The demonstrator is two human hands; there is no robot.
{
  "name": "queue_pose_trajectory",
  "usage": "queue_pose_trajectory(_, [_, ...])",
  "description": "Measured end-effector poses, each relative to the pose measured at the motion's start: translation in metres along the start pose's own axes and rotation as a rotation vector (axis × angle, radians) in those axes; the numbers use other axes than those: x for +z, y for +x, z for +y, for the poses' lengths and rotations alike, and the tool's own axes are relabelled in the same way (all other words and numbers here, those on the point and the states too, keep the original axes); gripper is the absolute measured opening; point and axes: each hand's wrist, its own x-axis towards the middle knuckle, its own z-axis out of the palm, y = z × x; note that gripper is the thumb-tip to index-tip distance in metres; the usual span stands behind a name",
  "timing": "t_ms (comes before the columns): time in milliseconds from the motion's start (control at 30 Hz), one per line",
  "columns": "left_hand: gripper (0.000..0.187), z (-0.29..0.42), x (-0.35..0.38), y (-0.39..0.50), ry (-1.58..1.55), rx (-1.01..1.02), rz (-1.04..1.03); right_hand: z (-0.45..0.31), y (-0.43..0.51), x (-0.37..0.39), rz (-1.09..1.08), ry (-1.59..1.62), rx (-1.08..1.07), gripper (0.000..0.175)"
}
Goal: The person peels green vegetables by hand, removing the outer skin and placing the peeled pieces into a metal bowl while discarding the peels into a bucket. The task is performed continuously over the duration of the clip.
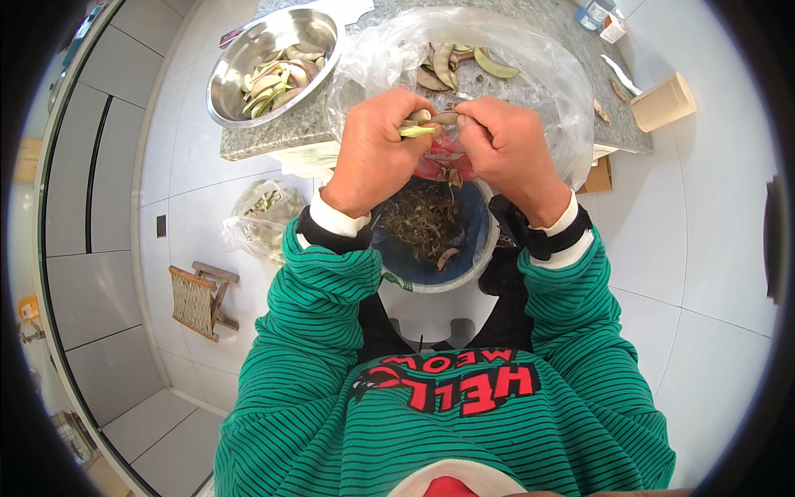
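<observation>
My left hand (380,146) is closed around several bean pods (417,127), some pale green. Between my two hands stretches a purplish bean pod (445,118), and the fingertips of my right hand (509,146) pinch its right end. Both hands are over the near part of a clear plastic bag (549,68) spread on the stone tabletop, with flat bean pods (442,65) lying inside it. A steel bowl (217,93) at the upper left holds more flat pods. Below my hands, a bin (478,270) contains stringy plant scraps (425,223) and a curved pod.
The speckled stone tabletop (267,141) ends just short of my forearms. A tan cylindrical container (664,102) stands at its right edge. On the tiled floor to the left are a knotted-looking plastic bag of pods (264,217) and a folding stool with a woven seat (194,302).
</observation>
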Motion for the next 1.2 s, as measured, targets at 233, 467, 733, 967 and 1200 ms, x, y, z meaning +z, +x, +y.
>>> queue_pose_trajectory(233, [0.015, 0.005, 0.011, 0.002, 0.051, 0.158, 0.109, -0.002, 0.001, 0.010, 0.204, 0.165, 0.098, 0.012])
queue_pose_trajectory(467, [0.011, 0.018, 0.015, -0.002, -0.121, -0.074, 0.157, -0.012, 0.003, 0.005, 0.192, 0.996, 0.644, 0.015])
queue_pose_trajectory(733, [0.021, 0.019, 0.013, -0.001, -0.971, -0.429, 0.169, -0.015, 0.007, 0.000, 0.046, 1.071, 0.510, 0.016])
queue_pose_trajectory(967, [0.019, 0.006, -0.004, 0.004, -1.199, -0.383, 0.182, -0.017, 0.001, -0.015, -0.337, 0.761, 0.315, 0.014])
queue_pose_trajectory(1200, [0.022, 0.004, -0.001, 0.003, -1.299, -0.340, 0.083, -0.014, -0.001, -0.012, -0.718, 0.606, 0.148, 0.013])
